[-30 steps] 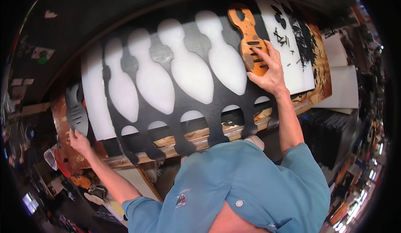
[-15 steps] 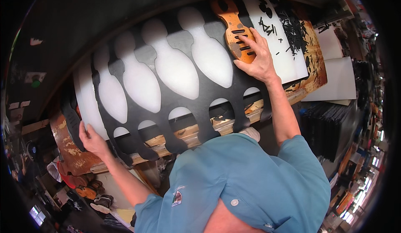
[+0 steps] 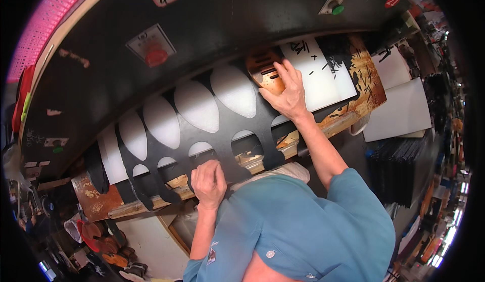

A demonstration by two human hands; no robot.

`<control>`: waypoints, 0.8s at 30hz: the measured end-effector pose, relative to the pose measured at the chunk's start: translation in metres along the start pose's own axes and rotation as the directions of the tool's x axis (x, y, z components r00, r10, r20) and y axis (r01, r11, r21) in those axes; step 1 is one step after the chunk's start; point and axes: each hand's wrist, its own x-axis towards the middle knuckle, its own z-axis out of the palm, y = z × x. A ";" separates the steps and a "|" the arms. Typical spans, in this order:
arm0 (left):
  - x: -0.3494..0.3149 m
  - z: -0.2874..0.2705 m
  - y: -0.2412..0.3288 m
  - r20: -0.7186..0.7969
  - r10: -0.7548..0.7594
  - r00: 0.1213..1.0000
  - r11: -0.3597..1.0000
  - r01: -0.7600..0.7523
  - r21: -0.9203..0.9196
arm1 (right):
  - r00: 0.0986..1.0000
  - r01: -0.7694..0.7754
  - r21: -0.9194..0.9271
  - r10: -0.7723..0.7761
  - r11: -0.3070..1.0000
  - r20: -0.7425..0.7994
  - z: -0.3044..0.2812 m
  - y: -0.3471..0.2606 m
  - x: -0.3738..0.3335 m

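Note:
My right hand [image 3: 288, 90] grips the near end of an orange sole-shaped cutting die [image 3: 265, 70] with black slots, thumb on the near side and fingers across its right side. The die lies at the right end of a black sheet [image 3: 230, 140]. A row of sole-shaped cutouts in that sheet shows the white board [image 3: 324, 82] beneath. My left hand [image 3: 208, 183] is closed, its fingers curled, over the sheet's front edge near the middle. Whether it pinches anything is hidden. The die's far end is hidden under the dark machine beam.
A dark machine beam [image 3: 217, 24] with a red button [image 3: 156, 56] and a green button [image 3: 337, 10] overhangs the board's far side. Black scraps [image 3: 333, 62] lie at right, beside a worn wooden surface [image 3: 371, 85]. Stacked black sheets [image 3: 401, 171] stand at lower right.
My left hand has moved from the sheet's left end to its front middle and closed. The beam covers more of the sheet and die in view. My right hand stays on the die.

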 end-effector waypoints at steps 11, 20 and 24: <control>-0.017 0.000 -0.008 -0.065 -0.010 0.998 0.989 0.020 0.144 | 0.884 0.025 0.071 0.011 0.997 -0.468 -0.118 0.074 0.076; -0.016 -0.001 -0.010 -0.080 -0.048 0.996 0.966 0.067 0.250 | 0.997 -0.021 -0.098 0.013 0.995 -0.076 -0.086 0.052 -0.124; -0.014 -0.003 -0.010 -0.062 -0.024 0.998 0.970 0.039 0.241 | 0.996 -0.038 -0.090 0.031 0.995 -0.078 -0.080 0.053 -0.124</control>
